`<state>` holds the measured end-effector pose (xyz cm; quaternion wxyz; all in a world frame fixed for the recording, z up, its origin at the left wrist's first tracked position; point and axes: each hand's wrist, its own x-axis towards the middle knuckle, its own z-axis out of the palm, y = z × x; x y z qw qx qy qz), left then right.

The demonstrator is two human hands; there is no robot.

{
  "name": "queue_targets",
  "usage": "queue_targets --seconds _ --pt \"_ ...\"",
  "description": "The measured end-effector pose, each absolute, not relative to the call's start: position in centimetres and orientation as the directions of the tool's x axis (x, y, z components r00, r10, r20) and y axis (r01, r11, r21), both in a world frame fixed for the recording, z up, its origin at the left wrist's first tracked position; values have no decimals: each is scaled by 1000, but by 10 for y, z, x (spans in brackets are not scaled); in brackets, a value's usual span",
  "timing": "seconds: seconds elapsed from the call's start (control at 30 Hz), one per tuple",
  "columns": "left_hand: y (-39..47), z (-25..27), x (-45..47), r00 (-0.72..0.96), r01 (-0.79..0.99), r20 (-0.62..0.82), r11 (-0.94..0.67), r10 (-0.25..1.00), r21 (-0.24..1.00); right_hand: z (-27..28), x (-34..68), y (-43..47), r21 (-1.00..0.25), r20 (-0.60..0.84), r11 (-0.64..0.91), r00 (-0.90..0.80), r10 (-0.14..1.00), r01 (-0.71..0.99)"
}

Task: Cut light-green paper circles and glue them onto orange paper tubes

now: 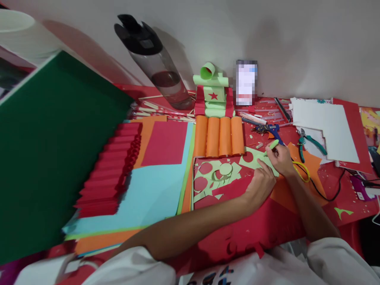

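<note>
A light green pen or marker (272,145) is pinched in my right hand (280,159), its lower end on a pale green sheet of paper (250,160) with a round hole cut in it. My left hand (261,183) lies on the lower edge of that sheet, fingers stretched toward the pen and pressing the paper. To the left are pale green offcuts (214,178) with round holes and a loose disc (226,169). Four orange paper tubes (219,136) lie side by side above them. Behind these stands a green and red paper figure (214,97) with a red star.
A glue gun (271,130) and pliers (315,143) lie on the right, near white sheets (329,126). A phone (246,83) and a water bottle (158,63) stand by the wall. Pleated red paper (108,170) rests on coloured sheets (148,194) beside a green board (59,150).
</note>
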<state>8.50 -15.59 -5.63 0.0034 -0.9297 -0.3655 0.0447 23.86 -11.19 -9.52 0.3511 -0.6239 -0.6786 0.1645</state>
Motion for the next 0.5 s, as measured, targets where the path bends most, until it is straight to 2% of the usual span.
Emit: queue_targets --seconds 0.13,0.33,0.5 --pt "-155 -59 82 736 673 -80 -739 673 -20 -94 238 -112 -695 276 177 32 961 697" --pt "-152 -59 77 766 634 -74 -770 638 -73 -91 237 -112 -691 274 196 2 962 696" --pt "-141 -52 73 766 638 -119 -770 632 20 -92 237 -114 -699 258 182 7 966 692"
